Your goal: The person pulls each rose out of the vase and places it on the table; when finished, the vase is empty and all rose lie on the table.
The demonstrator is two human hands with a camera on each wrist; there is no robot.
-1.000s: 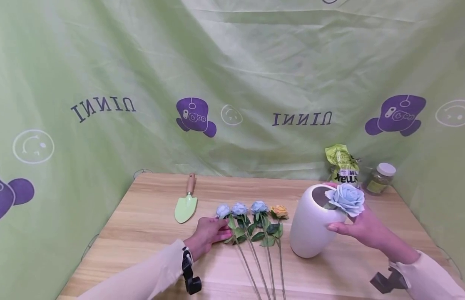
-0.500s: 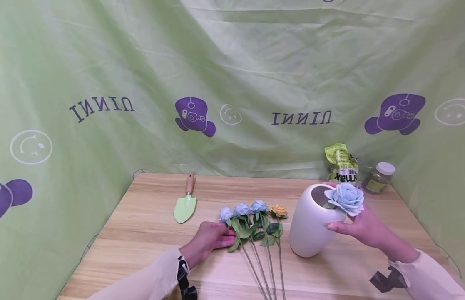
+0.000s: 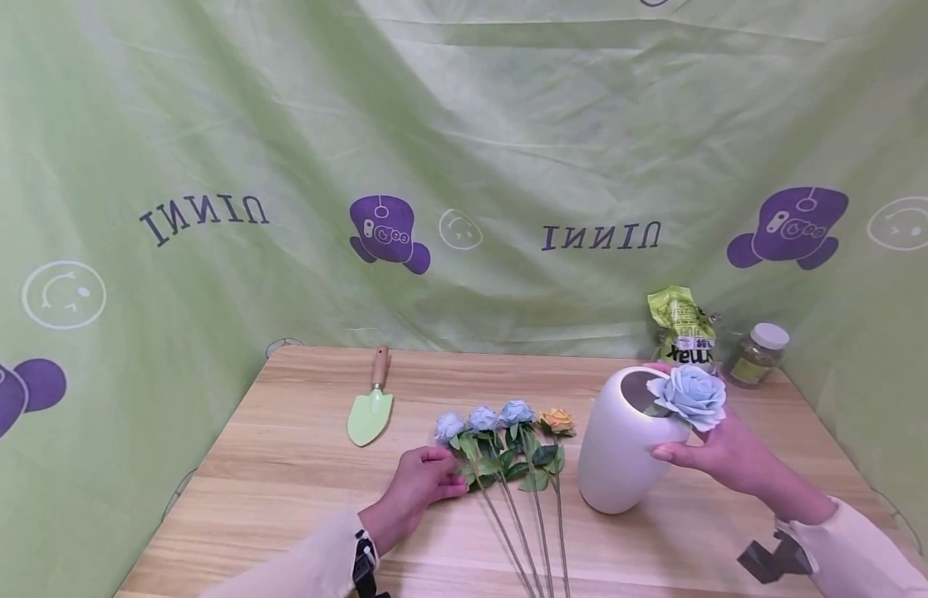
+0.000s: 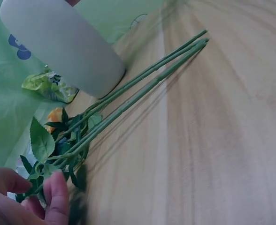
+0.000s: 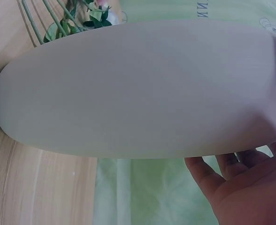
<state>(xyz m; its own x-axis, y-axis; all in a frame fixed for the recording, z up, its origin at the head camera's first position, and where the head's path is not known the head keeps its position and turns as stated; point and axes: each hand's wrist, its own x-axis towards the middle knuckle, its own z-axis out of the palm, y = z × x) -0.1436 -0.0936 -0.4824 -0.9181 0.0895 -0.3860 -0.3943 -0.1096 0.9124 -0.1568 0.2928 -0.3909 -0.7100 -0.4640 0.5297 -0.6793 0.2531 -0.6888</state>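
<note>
My left hand [image 3: 413, 492] is at the leaves of the leftmost blue rose [image 3: 449, 426], just below its bloom. In the left wrist view the thumb and curled fingers [image 4: 57, 199] close around its leafy stem. Two more blue roses [image 3: 518, 412] and an orange rose [image 3: 557, 421] lie beside it, stems toward me. My right hand [image 3: 733, 461] grips a white vase [image 3: 624, 465] near its rim, thumb in front and the other fingers behind. The vase tilts slightly. A large blue rose [image 3: 690, 397] leans out of its mouth over that hand; its stem inside is hidden.
A green trowel [image 3: 370, 415] with a wooden handle lies left of the roses. Behind the vase stand a green bag [image 3: 682, 328] and a white-lidded jar [image 3: 757, 357]. Green printed cloth [image 3: 478, 166] hangs around the wooden table [image 3: 284, 448].
The leftmost blue rose has shifted slightly right, closer to the second one, with my left hand at it. The left forearm has lowered a little. My right hand and the vase stay put.
</note>
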